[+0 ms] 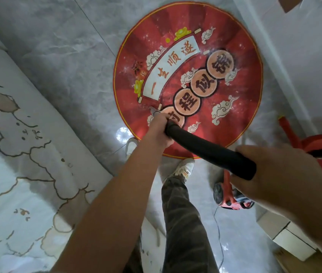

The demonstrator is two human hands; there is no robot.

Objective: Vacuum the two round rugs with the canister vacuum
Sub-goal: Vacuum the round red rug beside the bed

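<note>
A red round rug with a white scroll, clouds and dark characters lies on the grey floor ahead of me. A pale round rug with brown cloud outlines fills the left side. My left hand grips the front end of the black vacuum tube, low over the red rug's near edge. The grey nozzle tip pokes out past its fingers onto the rug. My right hand holds the tube's rear end. The red canister vacuum sits on the floor at my right.
My two feet in white shoes stand at the red rug's near edge. A thin power cord trails along the floor from the canister. A white wall and baseboard run along the right. Cardboard boxes sit at the lower right.
</note>
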